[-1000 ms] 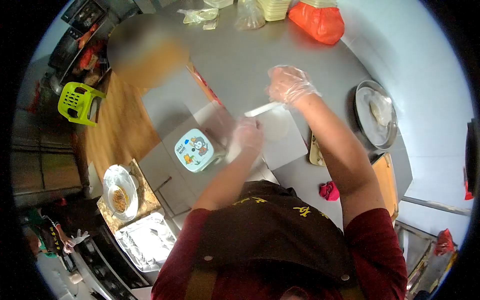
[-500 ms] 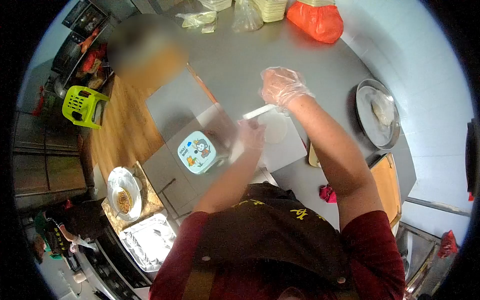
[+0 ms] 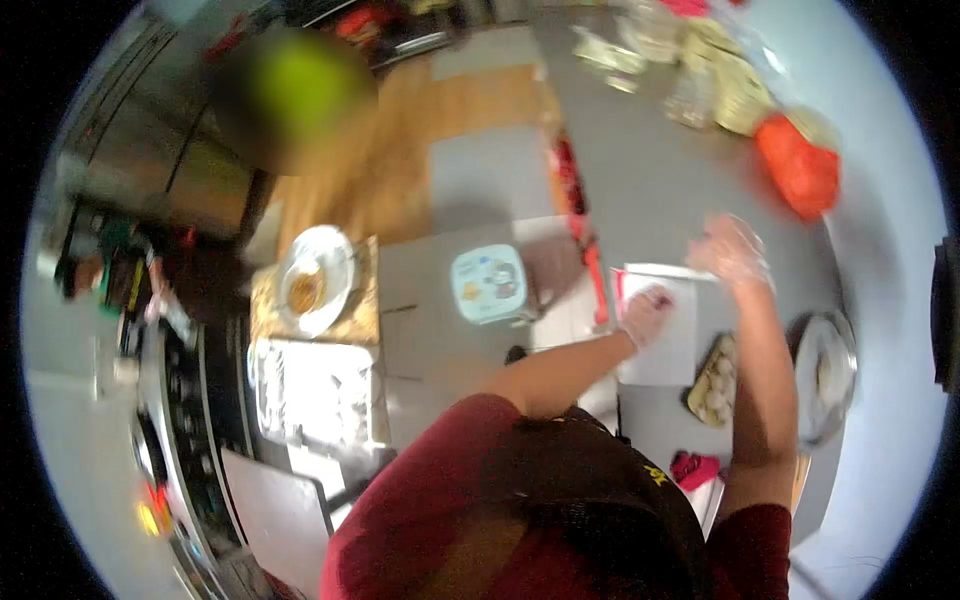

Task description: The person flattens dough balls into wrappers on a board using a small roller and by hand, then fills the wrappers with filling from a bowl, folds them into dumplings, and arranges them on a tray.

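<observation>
l hand [image 3: 648, 316] over white board [image 3: 658, 360]; r hand [image 3: 735, 250] by white rod [image 3: 672, 271]; both grips unclear w/ blur

The left hand [image 3: 647, 315] and right hand [image 3: 735, 250] wear thin, clear, shiny plastic gloves [image 3: 757, 268]. A white board [image 3: 658, 362] looks smooth and matt on a smooth grey worktop [image 3: 640, 160]. Far right, an orange-red bag [image 3: 800, 172] is plastic; right, a round pan [image 3: 849, 398] is shiny metal. The near crimson cloth [image 3: 694, 470] looks matt. Left, a box lid [image 3: 488, 283] looks like smooth plastic; farther left, a brown surface [image 3: 355, 200] looks like wood.
</observation>
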Tool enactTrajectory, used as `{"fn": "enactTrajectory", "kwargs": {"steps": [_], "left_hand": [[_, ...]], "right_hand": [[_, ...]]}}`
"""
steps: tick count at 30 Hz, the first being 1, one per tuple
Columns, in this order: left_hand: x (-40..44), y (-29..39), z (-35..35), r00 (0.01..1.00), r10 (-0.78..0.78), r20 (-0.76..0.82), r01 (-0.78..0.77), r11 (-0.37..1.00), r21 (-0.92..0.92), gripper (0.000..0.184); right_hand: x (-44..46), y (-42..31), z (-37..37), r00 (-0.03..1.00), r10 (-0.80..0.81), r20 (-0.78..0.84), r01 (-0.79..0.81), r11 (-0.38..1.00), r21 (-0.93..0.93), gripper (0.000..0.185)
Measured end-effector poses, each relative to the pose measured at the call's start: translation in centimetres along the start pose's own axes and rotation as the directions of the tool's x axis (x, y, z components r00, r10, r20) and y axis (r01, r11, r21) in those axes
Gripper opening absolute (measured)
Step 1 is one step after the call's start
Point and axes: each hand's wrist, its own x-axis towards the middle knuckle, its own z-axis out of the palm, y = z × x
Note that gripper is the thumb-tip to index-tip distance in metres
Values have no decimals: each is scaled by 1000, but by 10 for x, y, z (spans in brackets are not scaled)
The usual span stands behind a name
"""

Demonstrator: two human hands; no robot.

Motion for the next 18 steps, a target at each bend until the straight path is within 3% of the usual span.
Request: {"fn": "enactTrajectory", "kwargs": {"steps": [2,4,5,6,7,8,9,10,11,13,14,15,16,18], "left_hand": [[-17,18,-7,995,-92,-30,89,992,-86,15],[-28,-2,-17,1000,-25,12,28,952,-306,17],[-38,-6,-31,999,-32,-25,23,953,-302,17],[-47,-8,-45,992,-124,-14,116,956,-270,19],[-53,-8,-64,977,-213,1,207,948,-243,22],[-66,8,-97,941,-328,78,337,920,-198,26],[-81,23,-132,886,-439,148,458,878,-141,29],[-95,-4,-154,894,-434,111,447,870,-205,32],[-108,-32,-175,900,-429,69,431,861,-270,35],[-128,-33,-243,823,-567,22,539,770,-341,33],[-131,-94,-266,970,-222,-103,229,971,65,28],[-135,-107,-298,951,-255,-173,264,964,31,27],[-134,-111,-331,904,-341,-259,329,940,-87,25],[-124,-129,-401,792,-451,-411,356,889,-289,23]], "right_hand": [[-4,-7,-7,999,47,21,-47,999,8,39],[-11,-10,-5,995,79,55,-81,997,21,43],[-19,-11,-1,993,101,54,-101,995,10,46],[-35,-9,4,999,30,-15,-29,998,55,43],[-47,10,33,989,-110,-95,109,994,-24,36],[-69,-2,36,998,31,49,-39,984,171,34],[-76,19,77,992,-122,28,121,991,55,36],[-92,23,108,989,-147,16,145,987,69,40],[-117,26,147,992,-127,10,125,985,122,46],[-150,30,225,998,-28,-49,39,970,241,63],[-154,34,260,984,23,-178,55,906,420,66],[-150,19,256,965,126,-232,-97,986,133,74],[-146,2,246,925,210,-316,-268,951,-152,82],[-128,-67,181,900,323,-293,-361,929,-85,71]]}}
